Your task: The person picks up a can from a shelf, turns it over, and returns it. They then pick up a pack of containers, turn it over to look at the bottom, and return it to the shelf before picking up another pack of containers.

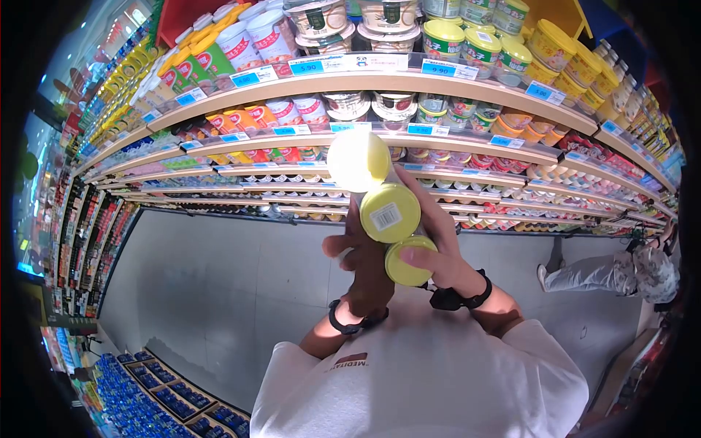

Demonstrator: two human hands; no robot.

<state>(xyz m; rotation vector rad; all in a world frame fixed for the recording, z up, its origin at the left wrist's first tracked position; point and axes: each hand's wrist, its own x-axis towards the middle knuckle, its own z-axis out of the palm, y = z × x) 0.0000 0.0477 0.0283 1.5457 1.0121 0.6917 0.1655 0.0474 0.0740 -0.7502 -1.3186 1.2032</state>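
Three containers with yellow lids are held together in front of my chest. The farthest lid [358, 160] is washed out by bright light. A white barcode label sits on the middle lid [391, 212], and the third lid [411, 260] is nearest my body. My right hand [438, 244] wraps round their right side, its thumb resting on the nearest lid. On the left, my left hand [363, 259] is in shadow against the containers, its fingers bent; how much it grips is partly hidden. Both wrists wear black bands.
Curved shelves [496, 89] of packed cups and tubs with blue price tags stretch across the front. Blue goods fill a display [157, 394] at lower left. Another person [606, 276] stands at the right on the grey floor [212, 277].
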